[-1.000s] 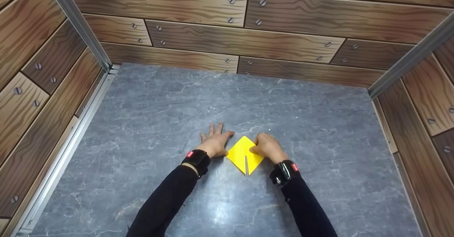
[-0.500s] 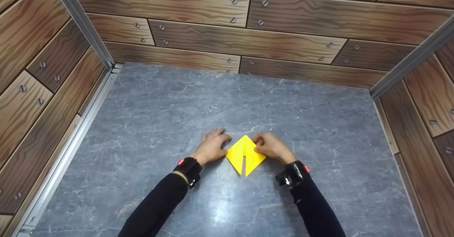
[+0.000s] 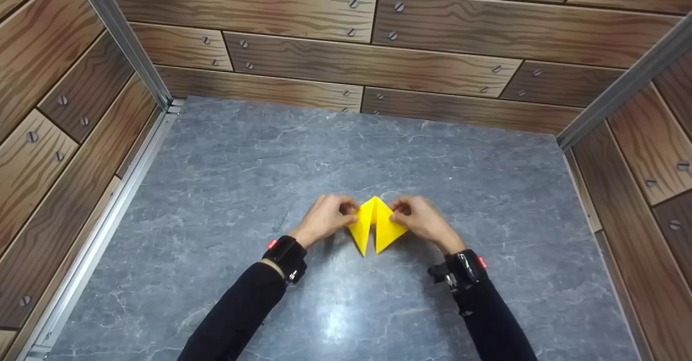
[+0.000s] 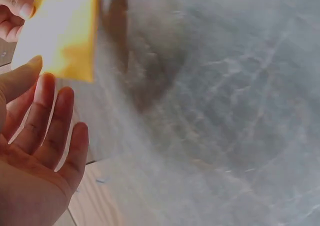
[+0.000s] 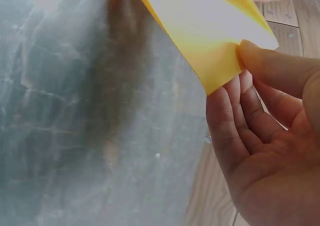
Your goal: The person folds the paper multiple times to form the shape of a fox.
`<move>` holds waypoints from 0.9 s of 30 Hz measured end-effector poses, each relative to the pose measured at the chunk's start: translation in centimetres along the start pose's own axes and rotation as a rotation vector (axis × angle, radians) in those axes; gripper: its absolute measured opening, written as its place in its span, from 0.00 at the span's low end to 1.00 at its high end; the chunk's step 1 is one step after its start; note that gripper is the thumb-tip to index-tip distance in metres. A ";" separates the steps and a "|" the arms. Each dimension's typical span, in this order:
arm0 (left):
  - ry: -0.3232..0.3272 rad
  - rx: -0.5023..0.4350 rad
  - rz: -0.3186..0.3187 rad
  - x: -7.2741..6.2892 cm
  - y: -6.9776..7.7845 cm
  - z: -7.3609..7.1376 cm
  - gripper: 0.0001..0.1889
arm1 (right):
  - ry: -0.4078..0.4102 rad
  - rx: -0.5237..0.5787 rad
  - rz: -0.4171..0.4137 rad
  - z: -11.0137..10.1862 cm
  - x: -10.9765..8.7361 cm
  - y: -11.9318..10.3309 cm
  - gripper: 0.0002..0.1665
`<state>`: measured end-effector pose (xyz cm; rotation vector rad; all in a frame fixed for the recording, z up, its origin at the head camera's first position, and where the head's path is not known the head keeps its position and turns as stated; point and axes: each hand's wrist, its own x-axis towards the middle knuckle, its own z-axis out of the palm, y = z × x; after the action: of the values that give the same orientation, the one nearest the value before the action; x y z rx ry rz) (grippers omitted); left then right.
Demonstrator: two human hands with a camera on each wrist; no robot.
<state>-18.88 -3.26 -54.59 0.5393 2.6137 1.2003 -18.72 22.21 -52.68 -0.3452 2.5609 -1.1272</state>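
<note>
A folded sheet of yellow paper (image 3: 387, 232) is held up between both hands, its two flaps hanging toward the person with a gap between them and its tip pointing away. My left hand (image 3: 326, 216) pinches its left edge between thumb and fingers. On the opposite edge, my right hand (image 3: 424, 221) pinches the paper the same way. In the left wrist view the thumb lies on the near face of the yellow paper (image 4: 60, 31), with fingertips behind it. The right wrist view shows the thumb pressing the paper (image 5: 215, 36) while the fingers support it from behind.
A grey marbled tabletop (image 3: 259, 150) lies under the hands, with the paper's shadow on it. Wood-patterned panels (image 3: 303, 47) stand at the back and both sides, joined by metal corner posts (image 3: 124, 42). Black straps with small devices (image 3: 286, 258) sit on both wrists.
The paper has risen from lying flat on the tabletop and its flaps have parted wider. My left hand went from spread fingers beside it to pinching its edge; the right hand moved slightly outward.
</note>
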 end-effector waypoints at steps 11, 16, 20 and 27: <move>0.123 0.075 0.086 0.2 1.6 -1.0 0.10 | 0.062 -0.046 -0.098 -1.1 -0.7 -2.2 0.05; 0.194 0.112 0.212 0.2 1.9 -1.1 0.04 | 0.144 -0.066 -0.191 -1.2 -1.2 -2.4 0.04; 0.256 0.194 0.323 0.2 1.8 -0.8 0.05 | 0.219 -0.128 -0.302 -0.9 -1.3 -2.1 0.07; 0.298 0.469 0.470 0.3 0.9 0.4 0.07 | 0.328 -0.354 -0.496 0.7 -1.2 -0.7 0.13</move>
<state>-18.85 -2.32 -54.21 1.1992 3.1577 0.8061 -17.31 21.70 -52.35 -1.0023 3.0724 -0.9271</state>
